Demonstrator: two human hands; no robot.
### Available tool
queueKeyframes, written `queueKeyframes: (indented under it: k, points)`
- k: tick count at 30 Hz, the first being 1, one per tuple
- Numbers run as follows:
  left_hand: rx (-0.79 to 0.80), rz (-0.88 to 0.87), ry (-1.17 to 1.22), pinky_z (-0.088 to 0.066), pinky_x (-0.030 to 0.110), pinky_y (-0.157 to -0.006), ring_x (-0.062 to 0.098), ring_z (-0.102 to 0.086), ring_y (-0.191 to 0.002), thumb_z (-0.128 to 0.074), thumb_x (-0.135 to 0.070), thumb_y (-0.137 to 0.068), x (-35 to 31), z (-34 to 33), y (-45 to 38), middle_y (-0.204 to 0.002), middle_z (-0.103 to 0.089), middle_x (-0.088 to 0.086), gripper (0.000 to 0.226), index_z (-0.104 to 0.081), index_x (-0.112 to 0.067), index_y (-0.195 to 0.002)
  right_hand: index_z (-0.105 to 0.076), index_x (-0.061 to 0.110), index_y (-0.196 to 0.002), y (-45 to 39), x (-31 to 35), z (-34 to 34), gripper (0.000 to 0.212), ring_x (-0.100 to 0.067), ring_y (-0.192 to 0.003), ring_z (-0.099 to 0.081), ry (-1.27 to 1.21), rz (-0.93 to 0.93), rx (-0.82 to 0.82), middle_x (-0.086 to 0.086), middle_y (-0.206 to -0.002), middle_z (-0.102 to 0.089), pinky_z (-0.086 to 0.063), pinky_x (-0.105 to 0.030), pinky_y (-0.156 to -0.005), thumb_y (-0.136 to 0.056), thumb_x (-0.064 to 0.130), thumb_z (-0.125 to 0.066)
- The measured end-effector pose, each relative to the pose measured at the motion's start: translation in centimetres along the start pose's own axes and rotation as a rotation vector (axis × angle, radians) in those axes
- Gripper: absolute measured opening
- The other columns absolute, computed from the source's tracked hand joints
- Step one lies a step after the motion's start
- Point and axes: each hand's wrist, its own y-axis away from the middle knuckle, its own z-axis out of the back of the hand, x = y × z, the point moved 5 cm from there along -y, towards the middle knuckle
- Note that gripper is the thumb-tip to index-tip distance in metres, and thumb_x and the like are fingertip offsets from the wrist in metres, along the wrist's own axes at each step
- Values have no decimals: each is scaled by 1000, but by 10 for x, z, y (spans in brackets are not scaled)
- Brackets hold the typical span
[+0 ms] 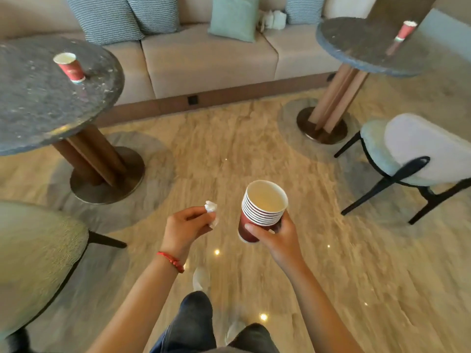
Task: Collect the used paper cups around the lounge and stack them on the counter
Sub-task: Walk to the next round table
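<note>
Head view: a nested cup stack is gripped by the right hand; crumpled tissue is pinched by the left hand. Loose cups stand at 10 o'clock and 1 o'clock. Each should be nested squarely into the stack. No writing can be read.

Setting: lounge or café-style seating area. Evidence: long built-in beige sofa along the far wall, bearing striped and teal cushions; two round stone-topped pedestal desks in front of the sofa, one toward each end; upholstered chairs on black legs near them; polished marble-look floor.
</note>
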Motion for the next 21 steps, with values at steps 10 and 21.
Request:
queueKeyframes:
  k: [10,21]
  points:
    - [-128,11,120,-54,17,-57,8,-66,-59,-67,1,-79,-51,52,-159,-72,-67,8,6,-70,-4,-79,-60,35,-104,-164,10,-99,57,-20,-97,-64,21,10,115,3,-102,-69,-54,-40,-86,-53,42,-82]
    - [-124,-19,115,-53,16,-57,5,-66,-58,-68,2,-78,-126,82,-297,-58,-69,-4,13,-71,-9,-72,-56,38,-110,-294,47,-165,61,-9,-102,-64,18,10,132,13,-108,-68,-54,-28,-84,-55,42,-82]
